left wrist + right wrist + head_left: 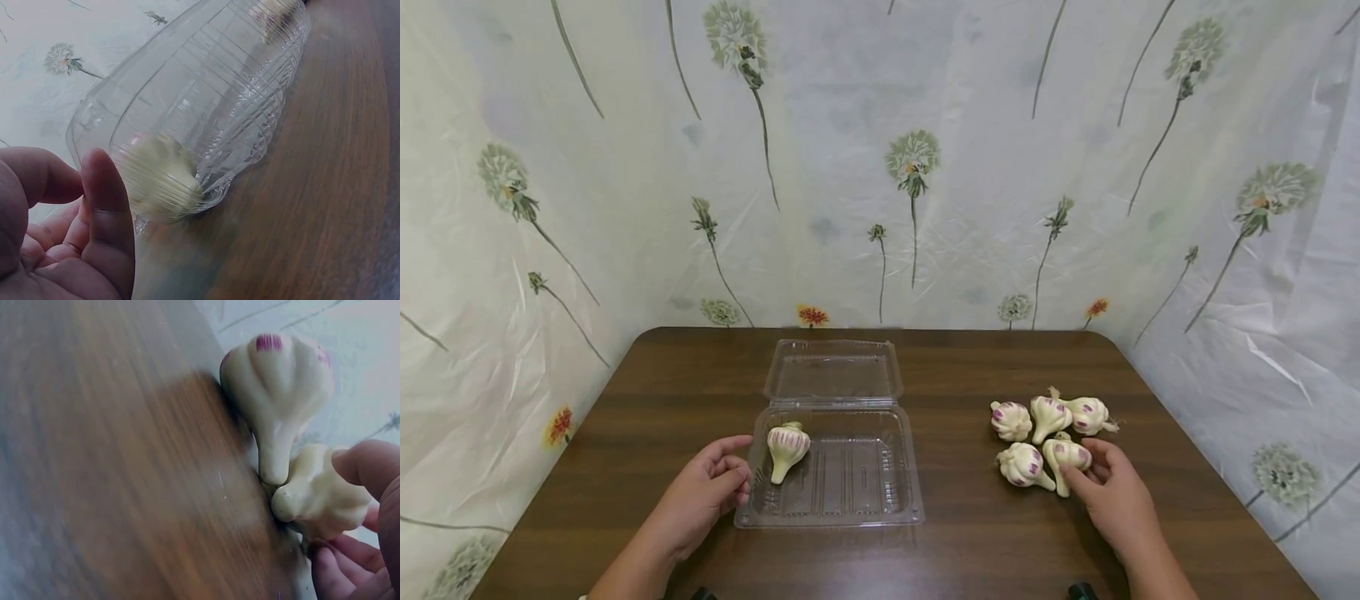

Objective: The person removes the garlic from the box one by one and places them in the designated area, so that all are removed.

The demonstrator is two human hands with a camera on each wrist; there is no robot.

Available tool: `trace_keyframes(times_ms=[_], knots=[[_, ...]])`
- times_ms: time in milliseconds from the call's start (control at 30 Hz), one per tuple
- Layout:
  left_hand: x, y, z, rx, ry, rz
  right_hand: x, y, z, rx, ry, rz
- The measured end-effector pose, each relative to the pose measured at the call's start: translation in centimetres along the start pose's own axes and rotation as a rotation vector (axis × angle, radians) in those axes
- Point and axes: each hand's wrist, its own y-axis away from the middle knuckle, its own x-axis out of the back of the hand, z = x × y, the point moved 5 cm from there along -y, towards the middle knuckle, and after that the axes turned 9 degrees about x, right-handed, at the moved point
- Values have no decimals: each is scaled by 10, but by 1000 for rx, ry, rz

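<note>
A clear plastic clamshell container [917, 467] lies open on the table, with one garlic bulb [787, 450] at the left of its base. My left hand [711, 487] holds the container's left rim between thumb and curled fingers; the thumb [106, 200] hides part of that rim in the left wrist view. Over on the right, my right hand [1112, 492] grips a garlic bulb [1066, 454] with thumb and fingers. In the right wrist view this bulb [319, 494] touches another garlic bulb [278, 381].
Close around the gripped bulb lie several more garlic bulbs, including one at the front [1024, 464] and one at the back left [1011, 421]. The container's raised lid [833, 371] points toward the back. A dandelion-patterned curtain [835, 167] surrounds the brown wooden table [958, 533].
</note>
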Motion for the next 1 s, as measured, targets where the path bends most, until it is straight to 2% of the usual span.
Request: trace_keyframes(times_ms=[100,233,400,567,700,1000], knots=[[0,-1,0,1,0,-1,1,1,-1,-1,-44,66],[0,-1,1,9,10,3,4,4,-5,17,-87,201],[-1,-1,0,9,13,9,9,10,-13,49,-86,327],[-2,-1,-1,7,18,15,12,15,-19,39,-87,425],[-3,-1,-1,7,10,11,11,19,-24,42,-77,462],[-1,-1,-1,22,11,24,0,25,-38,107,-117,442]])
